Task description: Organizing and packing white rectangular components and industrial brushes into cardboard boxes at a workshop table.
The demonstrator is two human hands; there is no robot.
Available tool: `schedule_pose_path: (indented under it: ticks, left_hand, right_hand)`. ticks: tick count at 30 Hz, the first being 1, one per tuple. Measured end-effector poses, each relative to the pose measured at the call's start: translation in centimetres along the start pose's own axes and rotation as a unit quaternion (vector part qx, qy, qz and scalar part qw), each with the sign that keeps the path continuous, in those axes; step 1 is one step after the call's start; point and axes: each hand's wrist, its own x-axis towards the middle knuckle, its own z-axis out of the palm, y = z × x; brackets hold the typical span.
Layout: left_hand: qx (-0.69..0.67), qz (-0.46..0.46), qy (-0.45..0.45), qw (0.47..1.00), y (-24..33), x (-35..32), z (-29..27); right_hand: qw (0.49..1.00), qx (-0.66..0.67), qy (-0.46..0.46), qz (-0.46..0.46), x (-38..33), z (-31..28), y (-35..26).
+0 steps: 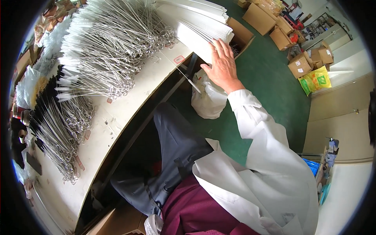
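Observation:
My right hand [224, 64] lies with stretched fingers on the near end of a stack of white sheets [196, 37] at the table's far right corner. Its thumb is held apart, and no object shows in its grip. Thin grey lines, perhaps wires or sheet edges, run across the stack toward my fingertips. A single wire brush [192, 83] with a white tip sticks out over the table edge, below and left of the hand. Left of the stack lies a big heap of white-bristled wire brushes [113, 43] with ring ends. My left hand is out of sight.
Black-bristled wire brushes [58, 129] lie nearer on the white table [125, 107]. A white plastic bag [207, 103] stands on the green floor beside the table leg. An open cardboard box [241, 33] sits beyond the corner; more cartons [301, 64] stand along the far wall.

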Motion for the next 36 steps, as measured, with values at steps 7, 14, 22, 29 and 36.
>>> schedule_pose_path:
  ticks: [7,14,22,29,36]
  left_hand:
    - [0.054,0.01,-0.006,0.998,2.9,-1.4,-2.0]
    - [0.11,0.037,-0.01,0.993,6.5,-1.8,-4.7]
    - [0.023,0.123,0.025,0.992,15.3,3.7,-6.0]
    - [0.03,0.372,0.094,0.923,22.4,9.0,-4.2]
    - [0.064,0.539,0.199,0.816,29.0,8.1,-4.9]
  right_hand:
    - [0.999,-0.038,-0.019,-0.029,0.9,2.0,0.7]
    - [0.999,-0.041,-0.007,-0.029,2.3,-0.2,0.0]
    - [0.995,-0.096,0.007,-0.016,2.8,-5.1,2.3]
    - [0.985,-0.025,0.087,0.146,0.8,-7.1,5.9]
    - [0.943,0.322,0.083,-0.023,0.8,-9.0,-6.0]
